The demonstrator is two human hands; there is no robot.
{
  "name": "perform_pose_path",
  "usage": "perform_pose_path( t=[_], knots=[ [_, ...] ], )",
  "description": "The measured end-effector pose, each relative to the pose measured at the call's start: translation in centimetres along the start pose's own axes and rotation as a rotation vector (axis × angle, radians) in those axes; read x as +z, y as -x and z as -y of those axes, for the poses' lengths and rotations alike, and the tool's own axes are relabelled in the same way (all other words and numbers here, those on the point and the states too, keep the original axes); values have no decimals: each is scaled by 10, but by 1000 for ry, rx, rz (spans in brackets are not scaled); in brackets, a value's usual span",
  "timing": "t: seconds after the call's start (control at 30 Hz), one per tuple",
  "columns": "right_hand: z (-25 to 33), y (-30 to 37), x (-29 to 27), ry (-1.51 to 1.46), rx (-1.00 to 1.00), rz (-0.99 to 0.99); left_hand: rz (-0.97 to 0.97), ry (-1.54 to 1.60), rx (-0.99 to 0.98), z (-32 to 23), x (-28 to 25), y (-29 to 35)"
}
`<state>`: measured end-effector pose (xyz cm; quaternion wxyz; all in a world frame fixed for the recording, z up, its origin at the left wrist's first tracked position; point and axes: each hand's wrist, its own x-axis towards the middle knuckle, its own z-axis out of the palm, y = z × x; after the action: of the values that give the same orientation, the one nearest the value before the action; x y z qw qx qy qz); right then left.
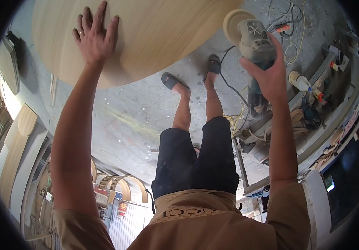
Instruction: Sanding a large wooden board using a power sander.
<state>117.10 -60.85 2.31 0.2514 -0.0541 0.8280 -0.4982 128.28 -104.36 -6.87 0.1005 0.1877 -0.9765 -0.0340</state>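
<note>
My left hand lies flat with its fingers spread on a large, round-edged wooden tabletop. In my right hand is a power sander, an angle-grinder type with a grey, dusty body. Its round tan sanding disc is at the upper left of the tool, beside the wood's right edge; whether the disc touches the wood I cannot tell. A black cord curves below the tool.
My sandalled feet stand on the dusty concrete floor. At right are tangled cables, a white bottle, a dark teal power tool and a metal frame. Wooden boards lean at left.
</note>
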Motion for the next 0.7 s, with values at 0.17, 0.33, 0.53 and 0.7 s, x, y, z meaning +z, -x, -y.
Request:
perform_pose_path(
  t=[0.17, 0.33, 0.53, 0.7],
  knots=[
    [22, 19, 18, 208, 43, 249, 10, -16, 1, 7, -3, 4],
    [21, 20, 26, 342, -12, 462, 41, -4, -1, 5, -8, 3],
    [29, -39, -28, 235, 123, 351, 60, -3, -6, 4, -12, 5],
    [5, -97, -78, 198, -112, 166, 58, 26, -10, -3, -10, 2]
  ],
)
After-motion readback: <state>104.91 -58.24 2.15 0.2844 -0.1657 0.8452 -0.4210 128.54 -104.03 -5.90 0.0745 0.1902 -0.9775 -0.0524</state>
